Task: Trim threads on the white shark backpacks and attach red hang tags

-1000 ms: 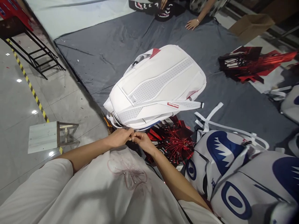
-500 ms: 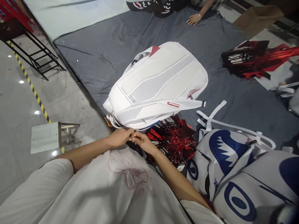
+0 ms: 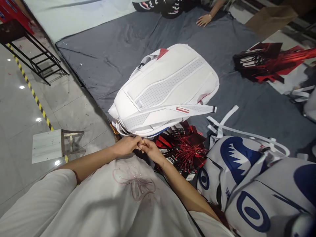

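A white backpack [image 3: 165, 82] lies back panel up on the dark-covered table, its top end toward me and one shoulder strap [image 3: 182, 111] stretched to the right. At its near edge, my left hand [image 3: 128, 144] and my right hand [image 3: 148, 147] meet with fingertips pinched together. Whatever lies between the fingers is too small or hidden to make out. Just right of my right hand is a fanned pile of black and red tags [image 3: 190, 148] with red strings.
White backpacks with blue eye and teeth prints [image 3: 243, 161] crowd the right. More red and black tags [image 3: 264, 62] lie farther off. Another person's hand [image 3: 204, 20] rests on the dark cloth [image 3: 103, 59] near black printed items [image 3: 170, 7]. A stool [image 3: 46, 146] stands on the left floor.
Both hands stay pinched together in almost the same place. The whole view has shifted very slightly; the backpack and tags have not visibly moved.
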`<action>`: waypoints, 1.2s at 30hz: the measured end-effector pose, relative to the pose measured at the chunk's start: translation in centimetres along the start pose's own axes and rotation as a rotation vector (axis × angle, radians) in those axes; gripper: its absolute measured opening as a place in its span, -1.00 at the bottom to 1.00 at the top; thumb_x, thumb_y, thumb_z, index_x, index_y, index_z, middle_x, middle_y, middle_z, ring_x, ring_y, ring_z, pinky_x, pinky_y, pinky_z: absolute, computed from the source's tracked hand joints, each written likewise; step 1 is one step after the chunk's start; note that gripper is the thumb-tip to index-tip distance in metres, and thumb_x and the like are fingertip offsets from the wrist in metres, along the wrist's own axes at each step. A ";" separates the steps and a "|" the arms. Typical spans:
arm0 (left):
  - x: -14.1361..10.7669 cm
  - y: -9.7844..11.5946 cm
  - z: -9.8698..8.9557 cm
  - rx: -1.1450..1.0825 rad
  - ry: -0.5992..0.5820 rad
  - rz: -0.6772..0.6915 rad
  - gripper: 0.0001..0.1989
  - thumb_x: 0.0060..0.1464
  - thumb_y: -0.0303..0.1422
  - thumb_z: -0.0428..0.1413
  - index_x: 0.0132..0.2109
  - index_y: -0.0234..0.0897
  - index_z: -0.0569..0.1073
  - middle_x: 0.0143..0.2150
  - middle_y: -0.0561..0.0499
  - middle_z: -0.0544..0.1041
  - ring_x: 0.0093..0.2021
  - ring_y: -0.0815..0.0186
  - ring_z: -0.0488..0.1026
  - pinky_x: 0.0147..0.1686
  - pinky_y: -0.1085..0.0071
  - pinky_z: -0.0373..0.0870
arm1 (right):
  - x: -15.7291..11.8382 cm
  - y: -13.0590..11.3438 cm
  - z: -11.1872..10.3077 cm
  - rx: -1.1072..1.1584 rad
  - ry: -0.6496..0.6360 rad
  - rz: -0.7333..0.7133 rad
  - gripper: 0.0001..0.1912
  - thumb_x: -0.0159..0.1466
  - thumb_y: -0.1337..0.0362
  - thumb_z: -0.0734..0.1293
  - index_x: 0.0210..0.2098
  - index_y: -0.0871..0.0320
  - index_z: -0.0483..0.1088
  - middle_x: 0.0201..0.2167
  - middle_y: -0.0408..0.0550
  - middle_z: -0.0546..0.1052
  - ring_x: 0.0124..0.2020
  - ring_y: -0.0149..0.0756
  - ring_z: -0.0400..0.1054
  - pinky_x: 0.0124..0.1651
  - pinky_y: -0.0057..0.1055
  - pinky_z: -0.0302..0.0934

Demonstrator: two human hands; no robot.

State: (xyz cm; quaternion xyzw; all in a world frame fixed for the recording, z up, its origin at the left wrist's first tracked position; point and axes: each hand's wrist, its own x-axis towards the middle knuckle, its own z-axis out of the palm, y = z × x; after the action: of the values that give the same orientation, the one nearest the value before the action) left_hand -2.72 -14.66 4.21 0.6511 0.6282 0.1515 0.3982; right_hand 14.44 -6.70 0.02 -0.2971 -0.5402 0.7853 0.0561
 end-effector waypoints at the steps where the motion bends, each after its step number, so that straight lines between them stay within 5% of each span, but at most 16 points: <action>1: -0.1 -0.1 0.0 -0.042 0.004 0.015 -0.84 0.18 -0.46 -0.02 -0.08 -0.23 0.30 -0.36 0.04 0.51 -0.35 0.30 0.44 -0.37 0.45 0.21 | 0.0 0.0 0.0 -0.010 0.016 -0.003 -0.65 0.17 -0.03 0.34 -0.44 0.12 0.28 -0.58 -0.23 0.34 -0.61 -0.46 0.12 -0.50 -0.46 0.04; 4: -0.7 -0.5 -0.1 -0.200 0.044 0.051 -0.79 0.18 -0.49 -0.06 -0.04 -0.22 0.29 -0.31 0.05 0.52 -0.31 0.36 0.45 -0.29 0.48 0.27 | 0.1 0.1 0.2 0.003 0.065 0.003 -0.67 0.22 -0.04 0.29 -0.35 0.11 0.29 -0.69 -0.31 0.26 -0.69 -0.47 0.00 -0.57 -0.48 -0.07; 6: -1.0 -0.7 0.1 -0.274 0.091 0.035 -0.79 0.17 -0.50 -0.06 -0.05 -0.22 0.28 -0.34 0.07 0.51 -0.35 0.39 0.44 -0.29 0.50 0.29 | 0.2 0.2 0.5 0.051 0.075 -0.008 -0.66 0.17 -0.02 0.35 -0.25 0.11 0.30 -0.62 -0.29 0.34 -0.64 -0.46 0.10 -0.54 -0.48 0.03; 9: -1.3 -0.7 0.3 -0.315 0.141 -0.019 -0.83 0.16 -0.48 -0.04 -0.09 -0.23 0.29 -0.39 0.10 0.49 -0.41 0.41 0.41 -0.33 0.50 0.28 | 0.4 0.5 1.0 0.149 0.118 -0.054 -0.61 0.05 0.02 0.45 -0.29 0.11 0.32 -0.49 -0.24 0.41 -0.54 -0.47 0.22 -0.46 -0.49 0.14; 14: -1.3 -0.7 0.5 -0.370 0.173 -0.049 -0.88 0.19 -0.39 -0.03 -0.11 -0.24 0.29 -0.41 0.08 0.49 -0.43 0.38 0.41 -0.34 0.47 0.29 | 0.4 0.9 1.5 0.198 0.155 -0.042 -0.63 0.08 -0.02 0.43 -0.29 0.09 0.34 -0.59 -0.27 0.38 -0.65 -0.46 0.14 -0.55 -0.46 0.06; 18: -1.3 -0.7 0.8 -0.428 0.218 -0.035 -0.87 0.19 -0.38 -0.04 -0.11 -0.27 0.29 -0.41 0.05 0.49 -0.44 0.35 0.41 -0.33 0.43 0.30 | 0.2 0.8 1.5 0.131 0.227 -0.084 -0.67 0.04 0.00 0.49 -0.47 0.08 0.37 -0.59 -0.18 0.38 -0.59 -0.39 0.19 -0.50 -0.39 0.07; 22: -1.2 -0.7 1.4 -0.402 0.263 -0.015 -0.87 0.15 -0.45 -0.06 -0.14 -0.25 0.30 -0.44 0.09 0.48 -0.46 0.37 0.39 -0.37 0.46 0.28 | 0.3 1.0 1.3 0.053 0.173 -0.064 -0.50 0.14 -0.17 0.35 -0.60 0.12 0.30 -0.72 -0.20 0.27 -0.72 -0.47 0.06 -0.63 -0.46 -0.07; 26: -0.8 -1.2 2.0 -0.426 0.267 -0.038 -0.86 0.13 -0.49 -0.06 -0.16 -0.24 0.29 -0.45 0.12 0.45 -0.45 0.41 0.37 -0.36 0.50 0.26 | 0.9 2.0 1.1 0.134 0.215 -0.164 -0.56 0.05 -0.10 0.46 -0.44 0.14 0.33 -0.55 -0.22 0.37 -0.61 -0.49 0.20 -0.54 -0.51 0.09; 30: -0.7 -1.2 2.4 -0.452 0.270 -0.068 -0.84 0.11 -0.51 -0.07 -0.15 -0.24 0.29 -0.42 0.11 0.46 -0.43 0.41 0.37 -0.35 0.51 0.27 | 1.1 3.0 1.2 0.098 0.204 -0.093 -0.49 0.13 -0.19 0.35 -0.53 0.15 0.27 -0.71 -0.28 0.25 -0.74 -0.53 0.03 -0.66 -0.53 -0.08; 36: -0.6 -1.0 2.4 -0.485 0.284 -0.088 -0.85 0.12 -0.50 -0.08 -0.16 -0.25 0.28 -0.43 0.11 0.44 -0.45 0.41 0.36 -0.37 0.49 0.28 | 1.1 2.6 1.8 0.265 0.288 -0.188 -0.53 0.00 -0.04 0.50 -0.29 0.12 0.34 -0.51 -0.24 0.38 -0.61 -0.50 0.17 -0.57 -0.54 0.10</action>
State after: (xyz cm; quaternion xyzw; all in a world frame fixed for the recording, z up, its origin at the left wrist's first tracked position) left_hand -1.79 -16.16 2.16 0.4811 0.6509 0.3694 0.4565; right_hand 13.18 -8.78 -2.25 -0.3445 -0.4439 0.7903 0.2442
